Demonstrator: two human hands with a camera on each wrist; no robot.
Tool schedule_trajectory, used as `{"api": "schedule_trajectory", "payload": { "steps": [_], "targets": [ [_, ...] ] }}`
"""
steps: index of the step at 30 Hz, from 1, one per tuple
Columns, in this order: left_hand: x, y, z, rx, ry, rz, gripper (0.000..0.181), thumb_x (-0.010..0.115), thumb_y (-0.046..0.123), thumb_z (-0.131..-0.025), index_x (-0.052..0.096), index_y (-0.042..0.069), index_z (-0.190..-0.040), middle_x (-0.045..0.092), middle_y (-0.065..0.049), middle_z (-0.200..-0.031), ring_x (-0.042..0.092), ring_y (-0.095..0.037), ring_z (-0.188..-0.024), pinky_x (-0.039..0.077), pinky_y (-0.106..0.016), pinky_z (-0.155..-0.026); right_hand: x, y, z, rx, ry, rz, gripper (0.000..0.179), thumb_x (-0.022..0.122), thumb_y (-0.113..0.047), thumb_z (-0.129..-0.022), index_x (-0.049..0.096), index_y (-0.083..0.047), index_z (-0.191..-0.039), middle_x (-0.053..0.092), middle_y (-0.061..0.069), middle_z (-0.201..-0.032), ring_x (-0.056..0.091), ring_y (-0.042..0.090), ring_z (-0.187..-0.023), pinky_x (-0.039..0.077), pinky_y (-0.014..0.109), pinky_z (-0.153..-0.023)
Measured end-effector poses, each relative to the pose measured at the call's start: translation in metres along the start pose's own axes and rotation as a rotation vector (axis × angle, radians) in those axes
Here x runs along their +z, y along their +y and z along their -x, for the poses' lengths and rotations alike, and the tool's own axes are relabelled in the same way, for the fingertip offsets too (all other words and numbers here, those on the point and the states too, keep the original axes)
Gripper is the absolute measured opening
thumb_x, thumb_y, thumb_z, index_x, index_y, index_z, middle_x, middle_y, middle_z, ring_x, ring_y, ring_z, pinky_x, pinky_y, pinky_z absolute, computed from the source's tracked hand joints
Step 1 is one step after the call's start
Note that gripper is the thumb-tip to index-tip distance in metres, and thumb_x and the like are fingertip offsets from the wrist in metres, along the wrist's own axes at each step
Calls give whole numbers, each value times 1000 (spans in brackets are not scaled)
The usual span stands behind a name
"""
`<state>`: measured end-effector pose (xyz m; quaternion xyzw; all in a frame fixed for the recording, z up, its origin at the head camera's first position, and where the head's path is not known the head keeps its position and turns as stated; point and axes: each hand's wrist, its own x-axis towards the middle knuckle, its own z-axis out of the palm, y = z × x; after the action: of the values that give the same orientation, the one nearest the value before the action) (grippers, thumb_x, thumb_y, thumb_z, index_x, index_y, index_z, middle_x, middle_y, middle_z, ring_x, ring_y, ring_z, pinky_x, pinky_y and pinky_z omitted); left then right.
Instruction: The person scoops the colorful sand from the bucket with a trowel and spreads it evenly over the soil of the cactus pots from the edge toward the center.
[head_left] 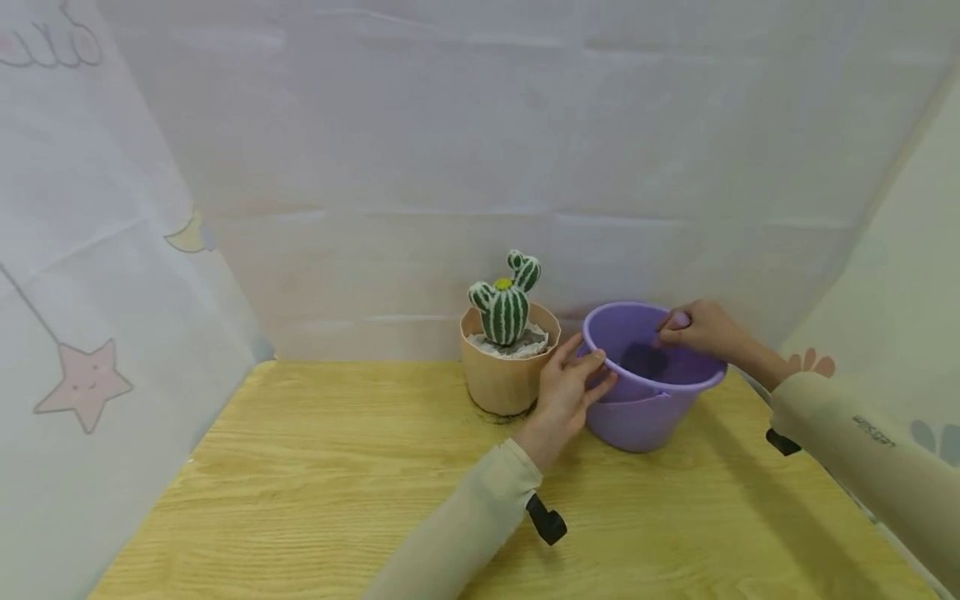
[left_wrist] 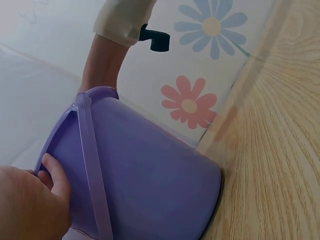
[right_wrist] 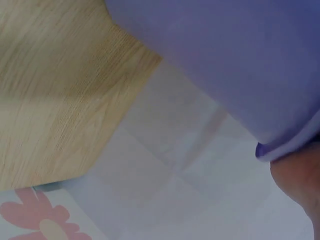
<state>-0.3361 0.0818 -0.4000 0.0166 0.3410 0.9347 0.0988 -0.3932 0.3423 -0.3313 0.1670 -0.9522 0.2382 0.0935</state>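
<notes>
Beige sleeves (head_left: 465, 521) reach toward the purple bucket (head_left: 630, 425), right of the potted cactus (head_left: 505, 318). The left hand (head_left: 564, 387) pinches the bucket's rim; the right hand (head_left: 701, 329) grips a handle (head_left: 680, 320) inside. Hard levering could tip the bucket.

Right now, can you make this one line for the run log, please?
left fingers: touch purple bucket at rim | right fingers: grip purple handle at bucket's mouth | cactus: in pot beside bucket | bucket: on table
</notes>
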Motion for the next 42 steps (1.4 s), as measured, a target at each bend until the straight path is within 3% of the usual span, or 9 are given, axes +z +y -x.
{"api": "schedule_trajectory", "payload": {
  "steps": [5, 12, 15, 20, 28, 42],
  "targets": [
    [-1, -3, -2, 2, 7, 4, 56, 72, -8, -90, 57, 5, -143, 63, -13, -100, 65, -21, -85, 59, -46, -84, 8, 1, -7, -4, -53, -41, 15, 76, -15, -88, 80, -2, -96, 75, -1, -79, 68, 11, -77, 51, 19, -68],
    [-3, -4, -4, 9, 1, 2, 54, 73, -8, -90, 60, 6, -140, 64, -14, -101, 65, -22, -85, 59, -46, -84, 14, 3, -14, -179, -96, 12, 10, 75, -12, -86, 82, -8, -81, 71, -10, -66, 66, 5, -68, 51, 20, -67],
    [-5, -5, -3, -1, 3, 6, 54, 72, -8, -90, 59, 7, -140, 65, -14, -100, 65, -22, -84, 59, -46, -84, 19, 2, -14, -196, -102, -7, 13, 71, -9, -86, 80, -7, -77, 71, -7, -65, 66, 7, -62, 51, 19, -63],
    [-5, -6, -4, 12, -5, 7, 53, 72, -9, -90, 59, 6, -139, 67, -13, -98, 66, -21, -83, 59, -46, -83, 19, -2, -11, -89, -117, -113, 16, 66, -6, -91, 77, 2, -83, 74, 7, -73, 72, 19, -64, 55, 20, -63],
    [-4, -4, -8, 36, -25, 12, 54, 71, -11, -90, 56, 2, -140, 66, -10, -92, 65, -19, -80, 60, -46, -81, 4, -5, -3, 72, -128, -214, 22, 63, -13, -97, 76, 5, -91, 75, 12, -81, 75, 27, -72, 57, 22, -70],
    [-4, -2, -5, 37, -22, 16, 55, 70, -11, -90, 55, 1, -141, 67, -13, -96, 66, -20, -80, 59, -46, -82, -12, -11, 10, 75, -214, -347, 23, 63, -12, -99, 74, 6, -90, 74, 19, -83, 74, 34, -76, 61, 33, -73]
  ]
}}
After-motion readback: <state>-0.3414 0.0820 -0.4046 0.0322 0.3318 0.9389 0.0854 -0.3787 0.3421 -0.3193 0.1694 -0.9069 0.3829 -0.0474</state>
